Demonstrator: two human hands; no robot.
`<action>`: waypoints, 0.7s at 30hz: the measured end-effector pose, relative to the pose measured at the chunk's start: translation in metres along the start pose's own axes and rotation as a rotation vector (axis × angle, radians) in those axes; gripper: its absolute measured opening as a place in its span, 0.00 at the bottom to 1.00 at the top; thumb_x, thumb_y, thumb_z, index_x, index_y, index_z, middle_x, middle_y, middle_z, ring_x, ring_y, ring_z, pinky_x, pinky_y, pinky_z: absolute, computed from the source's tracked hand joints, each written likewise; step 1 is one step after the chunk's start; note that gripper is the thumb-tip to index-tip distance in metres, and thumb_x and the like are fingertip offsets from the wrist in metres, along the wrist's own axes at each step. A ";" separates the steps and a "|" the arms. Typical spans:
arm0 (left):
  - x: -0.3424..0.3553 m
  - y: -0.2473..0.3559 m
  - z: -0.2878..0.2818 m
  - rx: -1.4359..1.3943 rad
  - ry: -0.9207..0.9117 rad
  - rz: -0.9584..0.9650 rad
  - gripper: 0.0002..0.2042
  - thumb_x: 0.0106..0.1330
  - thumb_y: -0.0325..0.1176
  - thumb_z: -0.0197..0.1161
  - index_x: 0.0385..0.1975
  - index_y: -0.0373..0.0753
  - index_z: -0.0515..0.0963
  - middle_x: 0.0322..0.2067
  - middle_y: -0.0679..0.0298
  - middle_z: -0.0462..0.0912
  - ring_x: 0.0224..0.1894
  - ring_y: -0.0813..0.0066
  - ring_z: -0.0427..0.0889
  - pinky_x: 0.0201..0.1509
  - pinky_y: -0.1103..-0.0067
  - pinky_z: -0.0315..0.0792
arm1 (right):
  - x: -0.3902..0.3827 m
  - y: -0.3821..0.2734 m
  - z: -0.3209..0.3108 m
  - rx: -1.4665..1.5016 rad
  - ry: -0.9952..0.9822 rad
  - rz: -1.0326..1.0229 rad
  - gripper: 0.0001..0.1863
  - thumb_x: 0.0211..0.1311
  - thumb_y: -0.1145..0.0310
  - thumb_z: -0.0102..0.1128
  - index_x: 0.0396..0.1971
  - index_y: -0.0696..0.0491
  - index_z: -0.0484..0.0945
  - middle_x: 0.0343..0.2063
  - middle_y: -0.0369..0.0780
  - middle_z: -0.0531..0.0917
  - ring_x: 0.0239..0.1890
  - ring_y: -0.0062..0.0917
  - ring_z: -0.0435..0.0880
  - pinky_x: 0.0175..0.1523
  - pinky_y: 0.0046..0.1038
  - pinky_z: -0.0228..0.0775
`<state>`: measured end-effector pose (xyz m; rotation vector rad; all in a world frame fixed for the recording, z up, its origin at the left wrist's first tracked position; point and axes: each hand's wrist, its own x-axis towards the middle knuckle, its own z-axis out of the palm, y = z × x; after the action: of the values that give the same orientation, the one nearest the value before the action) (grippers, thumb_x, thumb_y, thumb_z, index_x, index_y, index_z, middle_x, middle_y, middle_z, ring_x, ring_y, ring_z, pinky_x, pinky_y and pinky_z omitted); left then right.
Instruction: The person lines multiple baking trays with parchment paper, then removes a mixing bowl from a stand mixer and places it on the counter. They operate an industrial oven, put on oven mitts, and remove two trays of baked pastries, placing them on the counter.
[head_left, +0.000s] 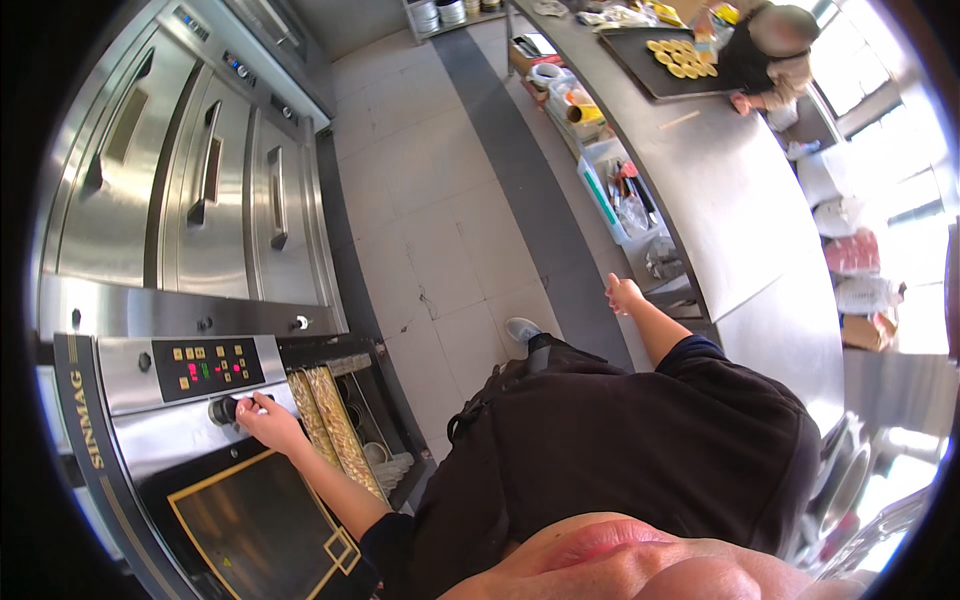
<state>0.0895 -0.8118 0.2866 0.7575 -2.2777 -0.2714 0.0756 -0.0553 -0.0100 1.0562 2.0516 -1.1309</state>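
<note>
My left hand (268, 422) has its fingers closed around a black knob-like handle (222, 410) on the front of a steel oven (150, 435). Just above that handle is a black control panel (209, 368) with lit red and green digits and small yellow buttons. Below it is the oven's dark glass door (255, 525), bordered by a gold line. My right hand (622, 293) hangs beside the steel worktable, fingers loosely bent and partly apart, with nothing in it. Beside the oven front, two long golden, crinkled strips (335, 425) lie in a dark-framed opening.
A steel oven with several handled doors (210, 175) lines the left. Along the right runs a steel worktable (745, 190); under it sits a plastic bin (620, 190) of tools. Another person (765, 65) stands beyond it near a dark tray (640, 70) of round yellow pastries (682, 60).
</note>
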 end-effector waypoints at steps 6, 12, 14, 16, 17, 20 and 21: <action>0.000 -0.002 -0.007 -0.082 0.000 -0.112 0.16 0.79 0.40 0.59 0.44 0.29 0.77 0.43 0.48 0.84 0.45 0.52 0.85 0.51 0.64 0.78 | -0.029 0.063 -0.009 0.143 0.054 0.107 0.36 0.76 0.36 0.42 0.38 0.57 0.85 0.20 0.40 0.84 0.20 0.30 0.85 0.25 0.34 0.76; 0.002 -0.015 -0.008 -0.034 -0.021 -0.115 0.19 0.78 0.43 0.59 0.45 0.27 0.77 0.43 0.47 0.82 0.47 0.51 0.83 0.51 0.65 0.78 | -0.053 0.098 -0.006 0.204 0.106 0.169 0.35 0.75 0.36 0.44 0.34 0.56 0.84 0.18 0.40 0.82 0.19 0.31 0.85 0.24 0.35 0.75; 0.003 -0.019 -0.008 -0.012 -0.022 -0.104 0.19 0.78 0.43 0.59 0.46 0.27 0.77 0.44 0.46 0.81 0.48 0.51 0.82 0.52 0.64 0.77 | -0.059 0.103 -0.005 0.177 0.129 0.193 0.36 0.75 0.36 0.44 0.33 0.56 0.84 0.18 0.40 0.82 0.18 0.31 0.84 0.24 0.36 0.75; 0.003 -0.021 -0.010 0.016 -0.020 -0.071 0.20 0.78 0.44 0.59 0.46 0.26 0.77 0.45 0.46 0.80 0.49 0.50 0.81 0.53 0.63 0.77 | -0.064 0.106 -0.005 0.197 0.107 0.171 0.36 0.75 0.35 0.45 0.33 0.56 0.84 0.18 0.40 0.82 0.18 0.31 0.84 0.24 0.36 0.75; 0.003 -0.022 -0.012 0.034 -0.017 -0.043 0.20 0.78 0.44 0.60 0.46 0.26 0.77 0.46 0.46 0.79 0.49 0.50 0.81 0.53 0.62 0.77 | -0.065 0.106 -0.004 0.180 0.117 0.195 0.36 0.75 0.35 0.45 0.33 0.56 0.84 0.18 0.40 0.82 0.18 0.31 0.84 0.24 0.36 0.74; 0.001 -0.021 -0.018 0.022 -0.036 -0.030 0.20 0.78 0.44 0.59 0.47 0.28 0.77 0.48 0.45 0.78 0.50 0.49 0.80 0.55 0.62 0.77 | -0.063 0.102 -0.002 0.257 0.073 0.218 0.37 0.75 0.34 0.44 0.34 0.57 0.83 0.18 0.40 0.82 0.18 0.32 0.84 0.24 0.36 0.75; 0.001 -0.021 -0.019 0.020 -0.049 -0.031 0.20 0.78 0.44 0.59 0.47 0.28 0.77 0.49 0.45 0.77 0.50 0.48 0.80 0.55 0.62 0.77 | -0.061 0.101 -0.001 0.242 0.069 0.183 0.37 0.75 0.34 0.44 0.34 0.57 0.83 0.18 0.40 0.82 0.18 0.32 0.84 0.24 0.36 0.74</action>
<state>0.1110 -0.8287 0.2925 0.8051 -2.3199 -0.2845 0.1928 -0.0437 -0.0054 1.3878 1.8565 -1.2845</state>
